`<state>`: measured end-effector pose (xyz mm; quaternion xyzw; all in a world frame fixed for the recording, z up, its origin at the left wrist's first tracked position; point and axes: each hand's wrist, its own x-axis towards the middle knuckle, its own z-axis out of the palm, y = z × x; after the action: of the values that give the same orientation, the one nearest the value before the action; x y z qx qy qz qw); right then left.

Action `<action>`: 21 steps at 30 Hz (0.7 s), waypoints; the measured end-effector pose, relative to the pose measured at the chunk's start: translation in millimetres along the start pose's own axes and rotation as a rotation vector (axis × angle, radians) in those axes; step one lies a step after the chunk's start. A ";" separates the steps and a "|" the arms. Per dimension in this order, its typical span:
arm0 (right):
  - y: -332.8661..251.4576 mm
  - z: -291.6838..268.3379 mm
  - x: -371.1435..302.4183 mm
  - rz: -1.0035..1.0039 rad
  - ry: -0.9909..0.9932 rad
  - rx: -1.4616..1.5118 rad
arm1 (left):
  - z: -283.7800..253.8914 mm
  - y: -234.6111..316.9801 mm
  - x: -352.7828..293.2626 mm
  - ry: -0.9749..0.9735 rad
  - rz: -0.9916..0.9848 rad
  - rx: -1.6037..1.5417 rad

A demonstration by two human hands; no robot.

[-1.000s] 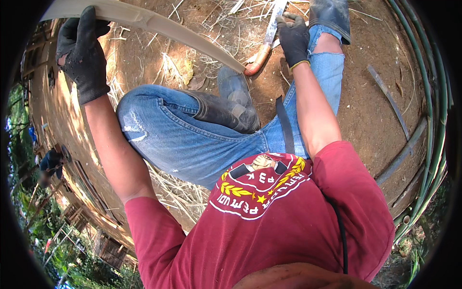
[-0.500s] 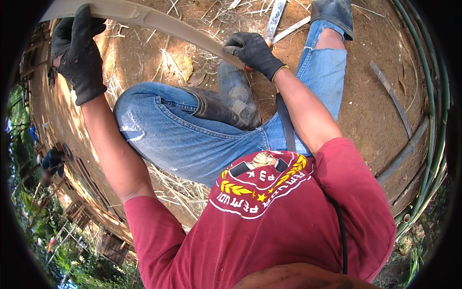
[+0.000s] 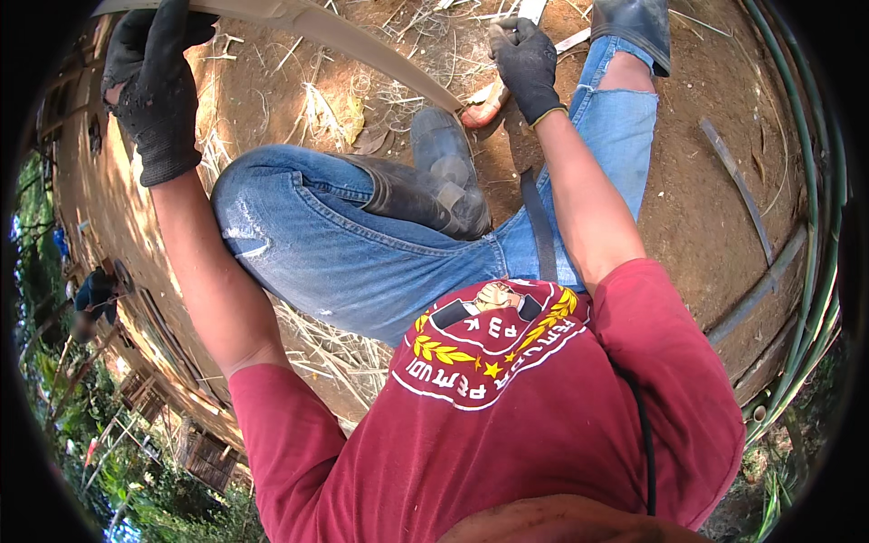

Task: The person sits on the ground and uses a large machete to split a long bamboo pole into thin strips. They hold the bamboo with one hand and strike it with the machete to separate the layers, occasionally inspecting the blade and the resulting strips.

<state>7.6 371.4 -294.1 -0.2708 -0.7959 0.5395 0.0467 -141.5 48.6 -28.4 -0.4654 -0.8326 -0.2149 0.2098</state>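
At the upper left my left hand [image 3: 158, 95], in a dark work glove, is closed around a long pale split bamboo strip [image 3: 362, 50]. The strip bends down to the right and ends near the toe of my boot [image 3: 444, 158]. My right hand [image 3: 528, 72], gloved too, is apart from the strip with its fingers curled. Whatever its fingers may hold is hidden. Close by it lies a tool with an orange-red handle [image 3: 482, 110]; a pale flat blade [image 3: 532, 9] shows beyond the hand.
Thin shavings [image 3: 335, 362] litter the dirt ground around my bent leg. On the right lie a flat grey strip [image 3: 738, 185] and several long green bamboo poles [image 3: 815, 199]. A person [image 3: 95, 294] is far off at the left edge.
My right hand has let go of the strip's end and moved up and to the right, uncovering the orange-red handle. My left hand keeps its grip and has risen slightly.
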 end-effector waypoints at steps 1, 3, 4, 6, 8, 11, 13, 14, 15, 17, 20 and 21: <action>8.0 1.9 -0.5 -0.131 0.083 -0.022 | 1.1 -1.4 -1.2 0.009 -0.018 -0.007; -5.1 4.8 -9.9 -0.480 0.409 -0.371 | 2.9 -1.1 -4.6 0.030 -0.061 -0.018; 3.6 8.2 -7.7 -0.488 0.345 -0.295 | 3.0 0.4 -5.1 0.060 -0.083 0.110; 8.7 13.2 -7.8 -0.496 0.224 -0.139 | 2.7 7.7 -1.7 0.118 -0.119 0.365; 17.4 7.6 -2.0 -0.335 0.235 -0.100 | 0.5 15.8 7.8 0.417 -0.254 0.144; 8.2 -5.8 10.3 -0.115 0.276 0.087 | -18.1 14.3 15.7 0.918 -0.686 -0.770; -17.6 -23.6 3.1 0.081 0.173 0.194 | -57.1 -26.4 -7.2 1.097 -0.767 -0.921; -5.9 -26.2 10.8 0.075 0.150 0.304 | -77.9 -50.3 -22.7 1.132 -0.767 -1.027; -15.9 -28.1 5.5 0.074 0.088 0.316 | -98.1 -70.2 -39.3 1.135 -0.731 -1.103; -11.7 -18.9 14.1 0.068 0.004 0.604 | -111.5 -71.3 -37.0 1.151 -0.668 -1.229; -8.5 -3.8 10.6 0.087 -0.306 0.969 | -132.1 -61.9 -38.2 1.107 -0.575 -1.528; -29.3 -1.8 -2.1 0.130 -0.405 1.066 | -133.6 -47.0 -35.0 1.129 -0.537 -1.555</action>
<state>-1.2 364.0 -266.9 -0.1495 -0.3885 0.9092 -0.0097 -145.4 -71.5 54.3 -0.0994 -0.3162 -0.9304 0.1564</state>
